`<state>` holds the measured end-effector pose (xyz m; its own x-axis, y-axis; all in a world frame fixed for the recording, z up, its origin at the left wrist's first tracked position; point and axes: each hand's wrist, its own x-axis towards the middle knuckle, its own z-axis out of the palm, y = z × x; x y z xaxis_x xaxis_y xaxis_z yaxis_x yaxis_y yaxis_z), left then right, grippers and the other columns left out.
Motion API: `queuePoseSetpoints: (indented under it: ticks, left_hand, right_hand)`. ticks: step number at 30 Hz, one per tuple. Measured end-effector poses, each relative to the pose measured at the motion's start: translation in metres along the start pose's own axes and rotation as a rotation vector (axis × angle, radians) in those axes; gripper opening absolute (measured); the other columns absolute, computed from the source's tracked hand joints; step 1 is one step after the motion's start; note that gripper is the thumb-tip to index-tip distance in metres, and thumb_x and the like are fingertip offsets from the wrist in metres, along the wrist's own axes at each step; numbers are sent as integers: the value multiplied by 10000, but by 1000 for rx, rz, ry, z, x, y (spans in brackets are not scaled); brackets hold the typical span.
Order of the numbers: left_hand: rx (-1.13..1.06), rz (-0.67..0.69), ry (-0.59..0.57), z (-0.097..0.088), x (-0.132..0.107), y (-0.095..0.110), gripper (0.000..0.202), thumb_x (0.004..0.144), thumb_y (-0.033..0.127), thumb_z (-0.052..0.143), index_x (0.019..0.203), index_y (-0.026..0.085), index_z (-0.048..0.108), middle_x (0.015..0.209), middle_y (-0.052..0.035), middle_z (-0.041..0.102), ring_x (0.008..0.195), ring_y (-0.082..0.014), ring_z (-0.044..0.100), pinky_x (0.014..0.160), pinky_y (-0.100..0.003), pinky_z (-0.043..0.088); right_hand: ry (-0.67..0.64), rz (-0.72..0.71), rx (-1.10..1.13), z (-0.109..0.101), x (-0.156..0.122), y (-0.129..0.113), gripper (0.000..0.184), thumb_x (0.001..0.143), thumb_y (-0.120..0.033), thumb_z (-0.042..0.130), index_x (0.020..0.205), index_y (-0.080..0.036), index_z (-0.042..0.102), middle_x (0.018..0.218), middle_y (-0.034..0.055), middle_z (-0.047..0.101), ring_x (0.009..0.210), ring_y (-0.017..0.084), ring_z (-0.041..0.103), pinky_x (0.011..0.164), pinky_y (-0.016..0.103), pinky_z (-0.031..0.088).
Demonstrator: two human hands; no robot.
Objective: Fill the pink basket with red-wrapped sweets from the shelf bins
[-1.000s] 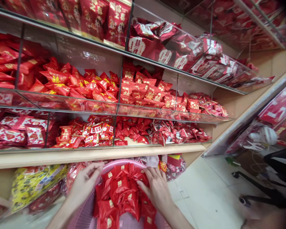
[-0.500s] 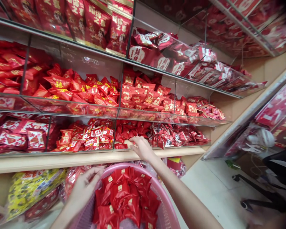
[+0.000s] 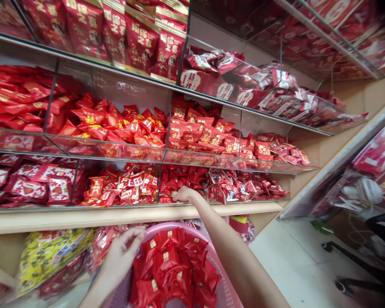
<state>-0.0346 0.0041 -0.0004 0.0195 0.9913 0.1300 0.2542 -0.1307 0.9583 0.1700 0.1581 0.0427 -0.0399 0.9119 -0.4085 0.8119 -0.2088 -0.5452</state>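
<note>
Right arm (image 3: 235, 256) stretched forward, right hand (image 3: 186, 193) palm-down; left hand (image 3: 122, 249) farther back, fingers (image 3: 136, 232) loosely curled.

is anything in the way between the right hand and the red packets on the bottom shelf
Nothing visible blocks the right hand: it is right at the red packets, though whether it touches any is unclear. The pale shelf edge runs between those packets and the pink basket below.

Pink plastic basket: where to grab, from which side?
Probably the rim of the pink perforated plastic basket, from outside on its left: the visible lip curves around the glossy red packets inside, leaving a graspable edge. The left hand is close to that side; the right forearm crosses in front of the right side, so access there looks harder.
</note>
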Motion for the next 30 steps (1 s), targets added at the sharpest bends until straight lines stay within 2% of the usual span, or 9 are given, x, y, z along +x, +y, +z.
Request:
queuePoseSetpoints:
  ticks: [3,9,12,15,18,22,26,30]
  left_hand:
    - [-3,6,-9,0,0,-3,276,720,421,545,742,178,675,961,-134,700,954,-288,610,914,-428,413]
    - [-22,1,-11,2,1,-5,263,720,407,539,750,179,668,948,-124,701,974,-287,608,910,-428,419]
    - [-26,12,-5,2,2,-5,254,719,395,546,746,175,670,942,-126,705,977,-287,609,913,-424,417]
    - [-30,15,5,3,2,-4,241,724,382,555,766,178,675,912,-109,717,925,-274,628,877,-402,442]
    - [-32,4,9,3,0,1,257,737,393,552,792,180,686,878,-81,726,892,-265,636,843,-371,461]
    - [-52,-54,-58,5,-5,12,319,784,443,507,883,205,696,946,-35,727,938,-246,621,845,-318,460]
    - [-92,-93,-106,7,-10,19,322,816,435,478,941,222,684,997,-6,711,1009,-230,582,858,-288,443]
    - [-84,-6,-159,8,-10,18,255,816,390,507,877,204,671,822,4,682,837,-193,585,752,-250,447]
  right_hand:
    - [-26,0,124,-4,-7,1,204,874,-309,522,848,-117,588,747,-8,605,584,81,564,537,227,488]
    - [24,-80,430,-24,-28,8,245,813,-215,568,588,-130,523,474,-49,527,405,56,482,416,175,387]
    - [90,-192,594,-34,-48,16,201,761,-197,570,576,-147,506,473,-37,535,441,62,502,445,167,379]
    - [166,-314,732,-35,-74,26,160,726,-254,580,620,-165,500,561,-42,553,529,63,524,536,173,410]
    - [188,-427,839,-21,-102,36,172,709,-308,598,651,-172,509,624,-44,541,583,72,511,617,203,421]
    - [128,-502,904,19,-129,44,207,740,-354,604,686,-179,507,608,-44,513,560,91,463,587,222,379]
    - [133,-526,882,56,-139,45,262,771,-402,593,674,-180,491,596,-47,492,574,99,432,593,225,346]
    - [132,-541,920,74,-140,46,278,785,-413,588,681,-176,488,618,-43,481,601,100,422,610,226,339]
